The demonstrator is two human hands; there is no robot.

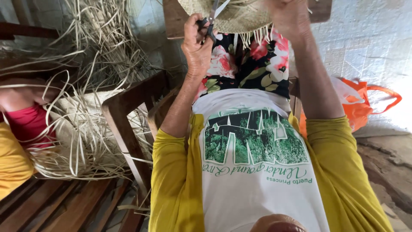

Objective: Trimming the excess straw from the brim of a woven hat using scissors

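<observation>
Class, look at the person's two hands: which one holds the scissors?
The left hand holds the scissors, cutting at the woven straw piece. The right hand only grips that straw piece, with no tool in it.

To your left, a loose heap of pale straw strips (pixel 81 107) spills over a wooden chair frame (pixel 128 124). A woven sack (pixel 92 103) sits under the strips. Near left, you see slatted wooden boards (pixel 64 206). To your right, an orange plastic bag (pixel 365 103) rests against the whitewashed wall (pixel 369 38).
</observation>
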